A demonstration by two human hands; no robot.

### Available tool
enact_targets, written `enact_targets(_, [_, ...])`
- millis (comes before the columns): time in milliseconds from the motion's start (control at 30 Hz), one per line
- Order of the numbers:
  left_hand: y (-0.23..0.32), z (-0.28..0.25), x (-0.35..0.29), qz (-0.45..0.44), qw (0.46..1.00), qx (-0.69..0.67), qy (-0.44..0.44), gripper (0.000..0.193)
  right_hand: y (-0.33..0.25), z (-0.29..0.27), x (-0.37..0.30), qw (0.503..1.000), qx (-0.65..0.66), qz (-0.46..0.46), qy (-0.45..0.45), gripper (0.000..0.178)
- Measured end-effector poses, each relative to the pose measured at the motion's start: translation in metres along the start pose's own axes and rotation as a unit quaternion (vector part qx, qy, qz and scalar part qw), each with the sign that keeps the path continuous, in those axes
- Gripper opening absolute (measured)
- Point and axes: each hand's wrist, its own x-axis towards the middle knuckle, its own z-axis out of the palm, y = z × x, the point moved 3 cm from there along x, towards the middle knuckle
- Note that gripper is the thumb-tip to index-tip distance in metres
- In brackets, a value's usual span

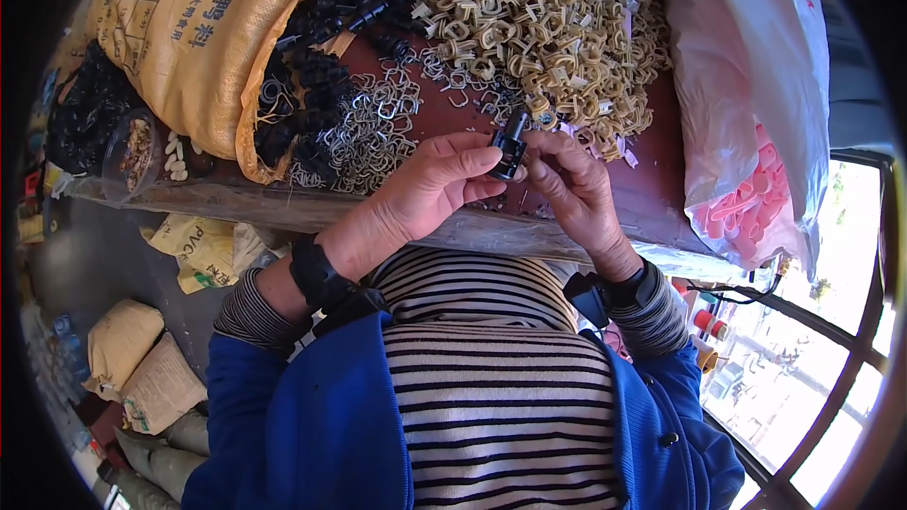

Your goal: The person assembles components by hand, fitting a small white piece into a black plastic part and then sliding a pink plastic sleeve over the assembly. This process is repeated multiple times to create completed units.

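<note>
In front of my body, over the table's near edge, my left hand (427,184) grips a small black plastic fitting (511,145) between thumb and fingers. The piece is tilted, its narrow tube end pointing up. At its right side is my right hand (581,196), fingers bent together in a pinch; what lies between them is hidden. Beyond the hands lie a heap of cream plastic clips (539,33) and, to the left, a pile of bent silver wire clips (370,132). Black plastic fittings (316,99) spill out of a sack.
That yellow woven sack (184,24) lies at the left of the dark red table (661,165). On the right a white plastic bag (751,57) holds pink plastic pieces (751,203). A small clear tub (132,156) stands near the left corner. More sacks (156,368) rest on the floor.
</note>
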Motion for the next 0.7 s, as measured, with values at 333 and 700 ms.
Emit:
enact_targets(333, [0.001,0.0,-0.004,-0.016,0.999,-0.034,-0.011,0.023,-0.017,0.004,-0.008,0.973,-0.182,-0.138,0.02,0.03])
enact_targets(700, [-0.003,-0.007,-0.008,-0.028,0.999,-0.043,0.017,0.018,-0.02,0.006,-0.013,0.881,-0.379,-0.277,-0.066,0.036])
